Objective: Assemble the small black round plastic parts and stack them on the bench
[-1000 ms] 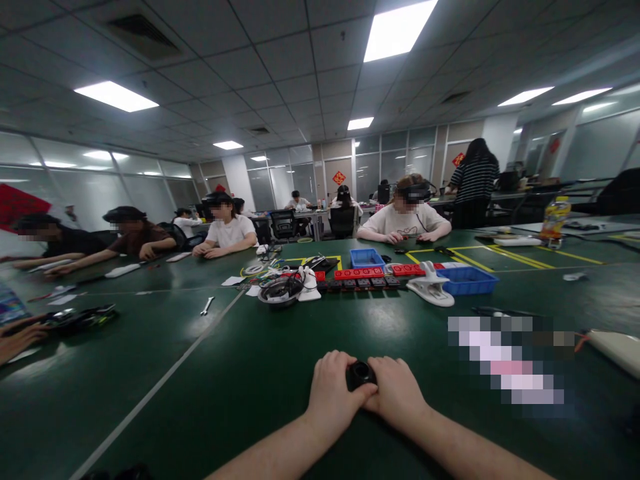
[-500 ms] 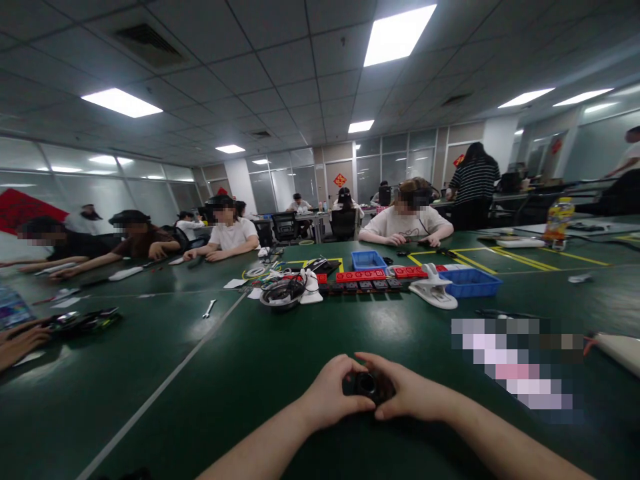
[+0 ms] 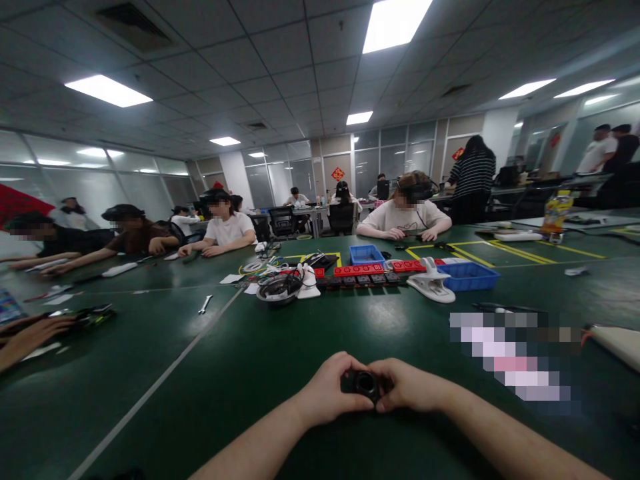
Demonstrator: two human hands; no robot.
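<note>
Both forearms reached in from the bottom of the view and slanted toward each other, so that the hands met low and a little right of centre. Left hand (image 3: 333,390): wrist fairly straight, fingers arched over the far side of a small round black part (image 3: 367,385), thumb laid along its near edge. Right hand (image 3: 410,387): came in from the other side, fingers bent, thumb and fingertips closed in a narrow grip on the part's right side. The part sat between the two hands, its dark round opening facing up toward the camera (whether its underside touched the green table (image 3: 250,400) could not be told).

Farther off, left of the hands, a wrench (image 3: 205,305) lay on the table, near a pale seam line (image 3: 175,373). Beyond the hands — a round pan (image 3: 265,298) with black cable in it, a row of red sockets (image 3: 357,271), and a white clip (image 3: 433,287) just beside a large blue bin (image 3: 473,283). A smaller blue bin (image 3: 367,255) stood behind the sockets. Across the table a person (image 3: 405,217) in a pale shirt leaned over, both hands low; a drink bottle (image 3: 557,217) stood upright to the right.
</note>
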